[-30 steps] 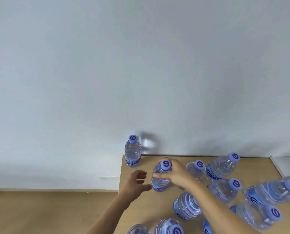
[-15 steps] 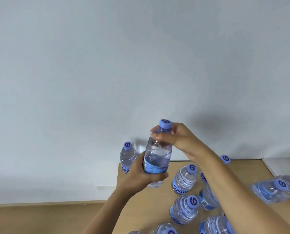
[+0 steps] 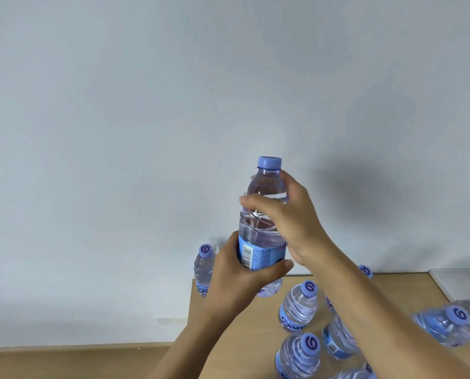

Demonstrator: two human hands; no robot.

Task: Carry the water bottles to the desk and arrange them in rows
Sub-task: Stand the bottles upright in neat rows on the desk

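While raised bottle upright above desk corner: left hand grips label, right hand grips shoulder.

Held bottle: clear, full, purple cap on, blue label with barcode, upright, raised mid-frame above the desk. Corner bottle upright at desk's far-left corner, left of centre. Other bottles clustered lower right on desk, caps on; one at right edge blurred.
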